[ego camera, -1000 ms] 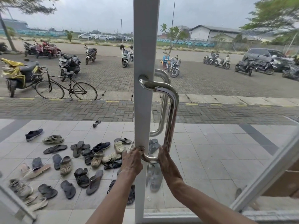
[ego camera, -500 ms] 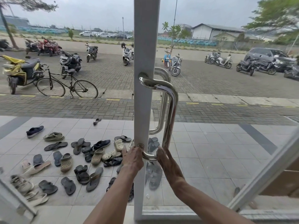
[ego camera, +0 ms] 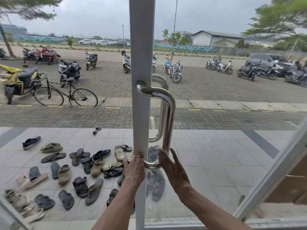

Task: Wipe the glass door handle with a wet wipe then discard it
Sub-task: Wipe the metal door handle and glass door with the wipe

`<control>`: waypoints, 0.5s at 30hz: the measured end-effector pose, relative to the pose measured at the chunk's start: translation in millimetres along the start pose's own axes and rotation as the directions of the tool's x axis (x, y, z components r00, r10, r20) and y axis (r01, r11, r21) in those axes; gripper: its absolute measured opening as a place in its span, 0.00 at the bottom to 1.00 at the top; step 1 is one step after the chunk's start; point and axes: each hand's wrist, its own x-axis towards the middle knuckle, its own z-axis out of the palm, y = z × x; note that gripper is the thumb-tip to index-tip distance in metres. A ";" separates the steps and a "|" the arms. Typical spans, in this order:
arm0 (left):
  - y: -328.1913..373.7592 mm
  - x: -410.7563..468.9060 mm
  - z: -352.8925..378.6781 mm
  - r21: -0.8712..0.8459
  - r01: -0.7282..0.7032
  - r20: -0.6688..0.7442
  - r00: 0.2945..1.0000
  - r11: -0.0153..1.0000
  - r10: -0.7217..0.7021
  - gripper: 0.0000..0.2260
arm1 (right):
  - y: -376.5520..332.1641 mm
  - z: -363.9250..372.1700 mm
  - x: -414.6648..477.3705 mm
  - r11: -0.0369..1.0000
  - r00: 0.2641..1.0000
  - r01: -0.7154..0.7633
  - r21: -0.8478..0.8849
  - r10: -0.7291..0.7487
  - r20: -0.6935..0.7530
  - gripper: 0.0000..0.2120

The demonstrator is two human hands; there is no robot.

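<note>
Fingers [ego camera: 164, 157] of the right hand [ego camera: 176, 171] are straight and spread, just beside the lower bend of the chrome door handle [ego camera: 169, 123]. The left hand [ego camera: 134, 170] is curled at the handle's lower mount on the white door frame [ego camera: 141, 47]; whether it grips anything cannot be told. The handle's long axis stands upright, with both ends turning left into the frame. Sandals [ego camera: 78, 156] lie scattered on the tiles [ego camera: 207, 155] beyond the glass.

Flat overcast daylight, glare streaks on the chrome handle [ego camera: 167, 123], edges bowed and blurred.
</note>
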 end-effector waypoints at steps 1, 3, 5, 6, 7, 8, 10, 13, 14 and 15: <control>-1.0 0.5 0.1 0.004 -0.001 0.008 1.000 1.000 0.001 0.20 | -12.8 4.6 -11.8 0.999 0.999 0.032 -0.002 -0.032 0.022 0.47; -2.6 2.1 0.4 0.002 -0.002 0.012 1.000 1.000 0.002 0.22 | -24.3 8.5 -24.0 0.998 0.997 0.060 -0.021 -0.059 0.049 0.47; -3.9 2.7 -1.2 0.006 -0.001 0.000 1.000 1.000 0.001 0.24 | -15.3 7.1 -19.7 0.997 0.998 0.049 -0.062 -0.047 0.036 0.46; -4.0 2.5 -2.3 0.009 0.000 -0.002 1.000 1.000 0.000 0.25 | -4.2 3.2 -13.0 0.997 1.000 0.025 -0.079 -0.024 0.011 0.43; -4.1 2.0 -2.7 0.011 0.001 -0.005 1.000 1.000 -0.001 0.25 | 10.5 -2.4 -3.6 0.997 0.999 -0.022 -0.073 0.020 -0.037 0.41; -4.0 1.3 -3.0 0.013 0.002 -0.011 1.000 1.000 -0.002 0.25 | 28.5 -9.8 8.0 0.995 0.990 -0.092 -0.030 0.088 -0.109 0.39; -2.8 0.3 -4.6 0.025 0.007 -0.015 1.000 1.000 -0.007 0.24 | 67.0 -24.7 32.8 0.975 0.946 -0.202 0.092 0.219 -0.240 0.37; -1.3 -0.3 -6.6 0.028 0.011 -0.005 1.000 1.000 -0.011 0.22 | 105.3 -45.0 59.6 0.952 0.908 -0.257 0.164 0.296 -0.297 0.36; -1.0 -0.3 -7.1 0.028 0.009 -0.006 1.000 1.000 -0.009 0.22 | 107.7 -47.7 63.1 0.951 0.910 -0.264 0.162 0.301 -0.286 0.36; -0.6 -0.3 -7.1 0.030 0.004 -0.006 1.000 1.000 -0.004 0.21 | 105.7 -48.5 64.2 0.949 0.915 -0.268 0.167 0.305 -0.265 0.35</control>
